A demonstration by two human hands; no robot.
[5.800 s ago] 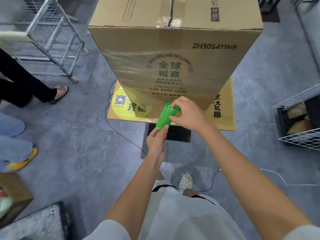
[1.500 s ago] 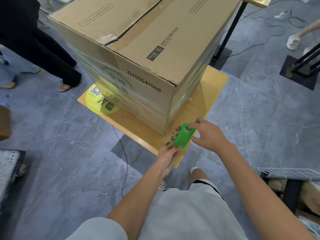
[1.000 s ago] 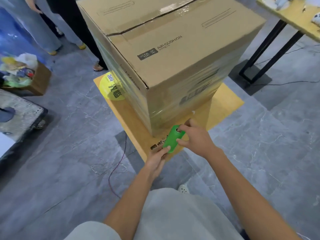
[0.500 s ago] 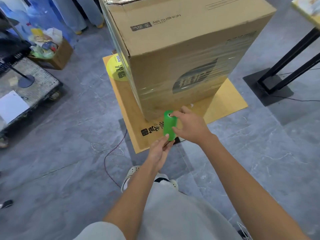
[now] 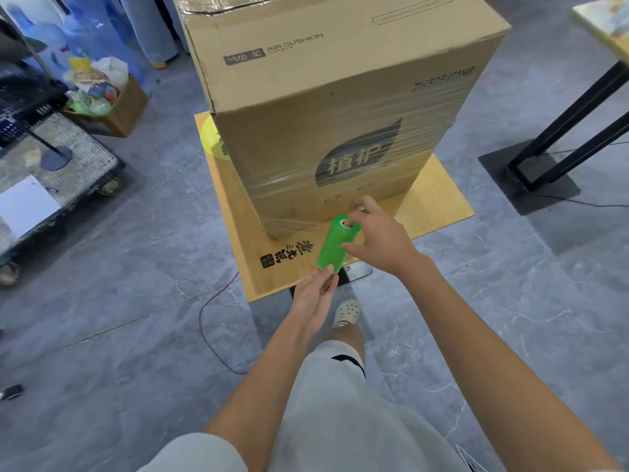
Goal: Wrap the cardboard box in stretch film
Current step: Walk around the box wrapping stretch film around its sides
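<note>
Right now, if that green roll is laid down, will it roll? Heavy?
Probably rolls: the roll is a smooth cylinder. Likely light: left hand and right hand hold it just by its ends. Film stretched to the box looks thin, floppy.

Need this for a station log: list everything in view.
cardboard box: 1, brown, on board
stretch film: clear, round box's lower half
film roll: 1, green, between both grips
board: 1, yellow, under box
waste carton: 1, brown, far left
cart: 1, grey, left
paper sheet: 1, white, on cart
table frame: 1, black, right
cable: 1, red, on floor
shoe: 1, white, below roll
left grip: 1, bare, roll's lower end
right grip: 1, bare, roll's upper end
</note>
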